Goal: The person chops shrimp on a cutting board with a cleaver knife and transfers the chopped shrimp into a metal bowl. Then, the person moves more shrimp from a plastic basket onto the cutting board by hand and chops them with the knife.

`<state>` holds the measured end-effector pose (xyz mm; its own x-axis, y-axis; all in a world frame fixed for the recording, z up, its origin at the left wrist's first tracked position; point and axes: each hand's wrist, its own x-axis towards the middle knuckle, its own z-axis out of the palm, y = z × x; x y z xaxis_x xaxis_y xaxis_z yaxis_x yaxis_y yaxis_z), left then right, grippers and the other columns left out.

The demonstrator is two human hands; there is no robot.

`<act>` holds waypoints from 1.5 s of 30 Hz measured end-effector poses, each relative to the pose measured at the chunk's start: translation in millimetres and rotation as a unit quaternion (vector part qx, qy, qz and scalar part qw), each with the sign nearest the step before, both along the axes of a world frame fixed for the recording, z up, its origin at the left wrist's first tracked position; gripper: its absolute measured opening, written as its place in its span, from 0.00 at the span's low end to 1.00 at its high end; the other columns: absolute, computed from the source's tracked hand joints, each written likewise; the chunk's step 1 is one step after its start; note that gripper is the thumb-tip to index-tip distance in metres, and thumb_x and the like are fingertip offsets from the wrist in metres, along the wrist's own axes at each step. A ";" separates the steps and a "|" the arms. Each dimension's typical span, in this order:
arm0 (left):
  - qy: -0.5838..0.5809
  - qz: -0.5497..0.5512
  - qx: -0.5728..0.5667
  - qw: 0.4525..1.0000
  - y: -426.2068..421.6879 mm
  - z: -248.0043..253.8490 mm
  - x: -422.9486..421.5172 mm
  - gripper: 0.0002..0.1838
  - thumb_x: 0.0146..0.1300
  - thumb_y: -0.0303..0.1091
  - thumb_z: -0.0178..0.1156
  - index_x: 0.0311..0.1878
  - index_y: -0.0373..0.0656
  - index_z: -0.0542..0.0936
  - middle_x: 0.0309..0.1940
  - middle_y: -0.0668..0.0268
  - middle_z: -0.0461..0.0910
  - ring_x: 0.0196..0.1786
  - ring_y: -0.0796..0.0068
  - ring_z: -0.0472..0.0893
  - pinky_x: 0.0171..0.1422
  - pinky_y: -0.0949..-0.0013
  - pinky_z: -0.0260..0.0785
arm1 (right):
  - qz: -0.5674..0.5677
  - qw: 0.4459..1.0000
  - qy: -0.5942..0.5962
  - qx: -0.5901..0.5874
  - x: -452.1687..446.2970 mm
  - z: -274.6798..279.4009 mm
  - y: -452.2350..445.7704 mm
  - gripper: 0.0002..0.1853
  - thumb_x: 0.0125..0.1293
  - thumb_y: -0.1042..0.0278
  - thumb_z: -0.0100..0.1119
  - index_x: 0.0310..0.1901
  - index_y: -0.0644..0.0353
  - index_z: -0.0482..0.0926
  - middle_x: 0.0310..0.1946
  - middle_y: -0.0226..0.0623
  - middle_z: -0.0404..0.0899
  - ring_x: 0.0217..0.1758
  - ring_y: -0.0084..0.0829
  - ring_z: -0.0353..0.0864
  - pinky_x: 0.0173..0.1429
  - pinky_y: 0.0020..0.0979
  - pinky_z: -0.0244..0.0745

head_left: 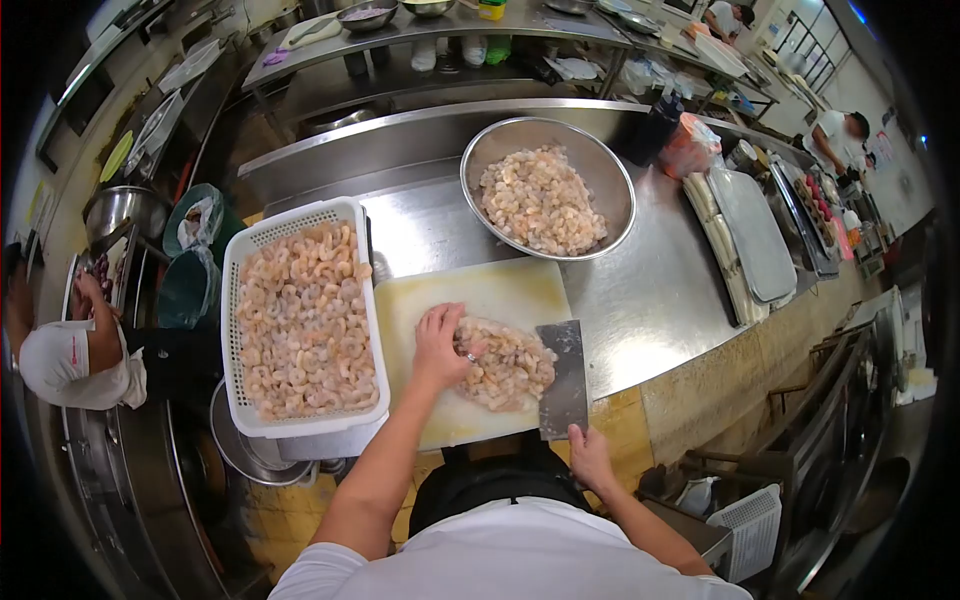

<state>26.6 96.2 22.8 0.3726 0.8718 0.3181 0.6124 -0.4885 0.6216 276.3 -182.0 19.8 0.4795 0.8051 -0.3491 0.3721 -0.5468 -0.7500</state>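
A pile of raw peeled shrimp lies on the white cutting board, which has yellowish stains. My left hand rests against the left side of the pile, its fingers stretched out and touching the shrimp. A ring shows on one finger. On the right, my right hand is closed round the handle of a cleaver. The cleaver's broad dark blade stands beside the pile's right edge, over the board's right side. Most of the handle is hidden in my fingers.
Left of the board, a white perforated basket holds many shrimp. Behind it, a metal bowl holds more shrimp pieces. A tray lies at the right, near a dark bottle. A person in a white cap works at far left.
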 end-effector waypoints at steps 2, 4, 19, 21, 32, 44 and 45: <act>0.000 0.004 -0.003 1.000 -4.9 0.0 5.7 0.41 0.58 0.51 0.77 0.70 0.40 0.77 0.68 0.50 0.74 0.71 0.43 0.71 0.78 0.44 0.63 | -0.038 0.997 0.054 -0.050 -21.3 12.0 19.1 0.24 0.84 0.50 0.54 0.42 0.69 0.78 0.19 0.37 0.75 0.15 0.32 0.79 0.19 0.37 0.74; -0.011 0.008 -0.014 1.000 -10.0 -0.9 7.9 0.44 0.55 0.52 0.79 0.71 0.41 0.76 0.69 0.50 0.74 0.71 0.43 0.71 0.78 0.43 0.63 | 0.006 1.000 0.001 -0.029 -27.6 -2.2 30.1 0.25 0.84 0.49 0.54 0.41 0.70 0.77 0.19 0.39 0.76 0.15 0.32 0.79 0.19 0.38 0.75; -0.126 0.096 -0.080 0.984 -22.8 8.2 29.8 0.47 0.49 0.45 0.83 0.73 0.46 0.74 0.69 0.44 0.67 0.75 0.39 0.65 0.80 0.44 0.60 | 0.138 0.975 0.142 -0.099 -62.5 68.7 111.1 0.23 0.83 0.52 0.56 0.42 0.70 0.78 0.20 0.45 0.79 0.16 0.39 0.81 0.22 0.41 0.76; -0.131 0.105 -0.079 0.983 -23.8 19.4 33.7 0.46 0.50 0.44 0.83 0.72 0.45 0.75 0.69 0.44 0.66 0.75 0.39 0.65 0.80 0.45 0.60 | 0.140 0.971 0.159 -0.110 -56.9 76.0 113.0 0.22 0.83 0.52 0.56 0.42 0.69 0.78 0.19 0.42 0.78 0.15 0.36 0.80 0.20 0.39 0.75; -0.222 0.081 0.104 0.966 67.9 163.7 130.0 0.39 0.54 0.41 0.80 0.69 0.41 0.78 0.63 0.48 0.74 0.69 0.43 0.73 0.77 0.49 0.66 | 0.099 0.987 0.112 0.052 15.3 203.0 178.1 0.18 0.81 0.57 0.58 0.38 0.64 0.77 0.19 0.32 0.76 0.16 0.25 0.75 0.21 0.33 0.70; -0.187 0.065 -0.051 0.979 218.3 130.3 219.5 0.23 0.76 0.42 0.62 0.66 0.37 0.81 0.58 0.44 0.84 0.64 0.39 0.80 0.71 0.49 0.72 | 0.152 0.914 -0.364 0.093 111.4 156.8 344.5 0.10 0.74 0.68 0.53 0.44 0.68 0.76 0.36 0.64 0.85 0.42 0.69 0.85 0.49 0.63 0.78; -0.158 0.071 -0.081 0.981 211.3 127.1 211.8 0.22 0.76 0.42 0.62 0.63 0.37 0.83 0.55 0.44 0.86 0.62 0.39 0.82 0.69 0.49 0.73 | 0.124 0.915 -0.366 0.115 110.9 159.2 344.8 0.10 0.75 0.68 0.53 0.44 0.67 0.75 0.36 0.64 0.85 0.42 0.68 0.86 0.49 0.63 0.79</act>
<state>238.4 307.5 149.9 0.1478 0.9565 0.2516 0.4311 -0.2912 0.8540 387.2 162.8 179.1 0.3095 0.9329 0.1841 0.9122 -0.2366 -0.3344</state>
